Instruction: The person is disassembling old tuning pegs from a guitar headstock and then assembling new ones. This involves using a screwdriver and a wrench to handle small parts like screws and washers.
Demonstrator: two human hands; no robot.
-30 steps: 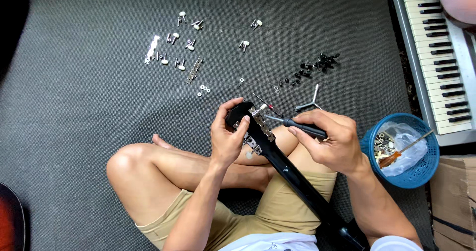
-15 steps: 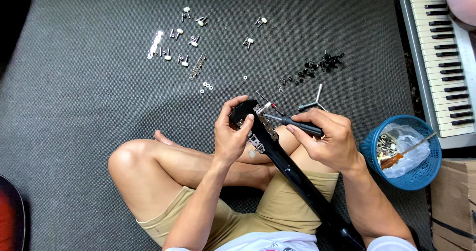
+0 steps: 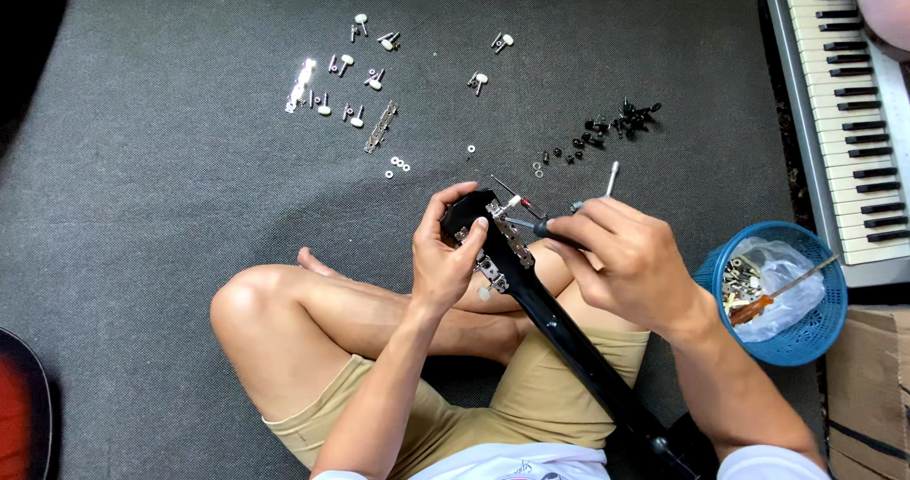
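Here the left hand [image 3: 444,262] grips the black headstock [image 3: 483,229] over the lap, while the right hand [image 3: 626,257] holds a screwdriver [image 3: 531,224] to its tuners. Seemingly mid-screw; steady, straight pressure looks needed. Spare pegs [image 3: 351,82] lie on the carpet [image 3: 142,177].

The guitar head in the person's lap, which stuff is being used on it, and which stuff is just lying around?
In use:
- guitar head, gripped by the left hand
- screwdriver in the right hand
- tuner plate on the head

Lying about:
- silver tuners on the carpet
- black pegs
- washers
- blue basket
- keyboard
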